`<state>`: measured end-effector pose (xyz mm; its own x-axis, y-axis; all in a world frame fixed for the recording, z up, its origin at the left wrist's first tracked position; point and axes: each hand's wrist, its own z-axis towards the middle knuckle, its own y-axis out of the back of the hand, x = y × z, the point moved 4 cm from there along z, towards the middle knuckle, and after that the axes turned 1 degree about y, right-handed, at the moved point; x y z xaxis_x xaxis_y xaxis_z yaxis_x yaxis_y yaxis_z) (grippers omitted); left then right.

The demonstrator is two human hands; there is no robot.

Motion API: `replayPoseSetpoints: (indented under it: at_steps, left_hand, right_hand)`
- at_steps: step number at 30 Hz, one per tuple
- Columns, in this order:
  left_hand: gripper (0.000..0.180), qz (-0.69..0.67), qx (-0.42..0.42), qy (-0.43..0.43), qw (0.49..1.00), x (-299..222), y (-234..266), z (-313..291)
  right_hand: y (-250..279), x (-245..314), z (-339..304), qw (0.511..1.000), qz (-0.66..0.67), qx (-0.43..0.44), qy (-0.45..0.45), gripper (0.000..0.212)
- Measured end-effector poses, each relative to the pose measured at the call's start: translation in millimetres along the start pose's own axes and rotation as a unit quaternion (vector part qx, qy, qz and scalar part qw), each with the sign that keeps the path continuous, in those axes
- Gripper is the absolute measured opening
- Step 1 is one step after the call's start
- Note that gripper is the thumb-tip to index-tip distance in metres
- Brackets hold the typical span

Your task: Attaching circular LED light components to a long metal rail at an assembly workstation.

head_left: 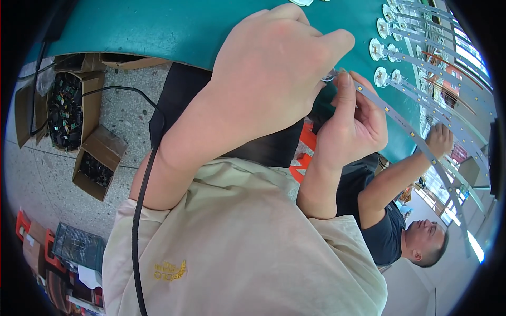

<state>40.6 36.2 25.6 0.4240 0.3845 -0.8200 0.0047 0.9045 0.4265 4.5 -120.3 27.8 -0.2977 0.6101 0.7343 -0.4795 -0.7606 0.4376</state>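
My right hand [361, 118] is closed, thumb and fingers pinching the near end of a long, narrow LED light strip [412, 134]. From there the strip runs off to the right, small yellowish LEDs spaced along it. My left hand [282, 58] is closed just left of it, back of the hand up, so most of its fingertips are hidden. Between the two hands shows a small clear, shiny piece [329, 76], too small to name. Several more LED strips [437, 66] lie beyond, with white round pieces [377, 48] and thin wires at their ends.
A green table [132, 29] spans the far side. On the speckled floor at left, cardboard boxes [95, 163] hold small dark parts. A black cable [138, 226] hangs at my left. Another person [385, 226] sits at right, a hand [439, 139] raised near the strips. Crates [79, 247] stand lower left.
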Motion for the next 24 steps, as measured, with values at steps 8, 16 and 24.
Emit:
replayPoseSetpoints:
  at_steps: [8, 16, 24]
  left_hand:
    - [0.020, -0.001, 0.001, -0.006, 1.000, -2, -4, 8]
    - [0.020, -0.012, 0.009, -0.006, 1.000, 5, -1, 3]
    - [0.019, -0.015, 0.015, -0.013, 1.000, 0, -3, 6]
  right_hand:
    - [-5, 5, 4, 1.000, 0.016, 0.003, 0.007, 0.011]
    - [-6, 6, 12, 0.999, 0.003, 0.042, 0.008, 0.011]
    - [-8, 4, 16, 0.999, -0.026, 0.032, 0.025, 0.004]
